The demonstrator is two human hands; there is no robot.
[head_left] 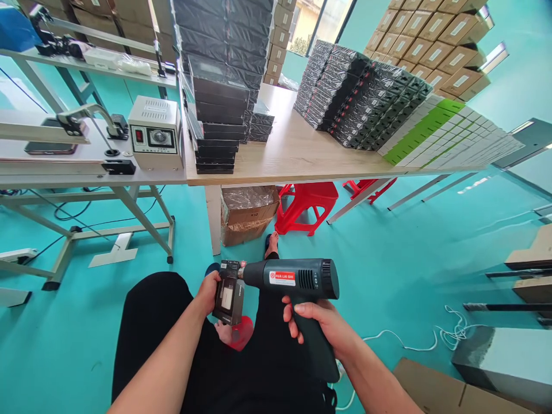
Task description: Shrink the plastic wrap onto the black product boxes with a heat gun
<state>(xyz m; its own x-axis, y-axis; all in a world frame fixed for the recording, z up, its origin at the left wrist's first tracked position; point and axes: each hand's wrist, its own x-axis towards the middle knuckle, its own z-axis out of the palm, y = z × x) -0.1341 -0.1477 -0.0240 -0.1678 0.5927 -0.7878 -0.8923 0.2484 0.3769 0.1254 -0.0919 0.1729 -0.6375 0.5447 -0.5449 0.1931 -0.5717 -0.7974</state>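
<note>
My right hand [323, 323] is wrapped around the handle of a dark heat gun [307, 275] with a red and white label. Its metal nozzle points left, right beside the upper part of a small black retail box [236, 302]. The box has a pale picture on its front and is gripped along its left side by my left hand [209, 292]. Both are held above my lap. Whether the nozzle touches the box I cannot tell.
Ahead stands a wooden table [276, 164] with stacked black boxes [219, 115], wrapped black packs [357, 98] and white-green boxes [448, 132]. At left is a sealing machine [155, 132]. Below are a carton [248, 215] and red stool [308, 201]. A white cable [401, 340] crosses the floor.
</note>
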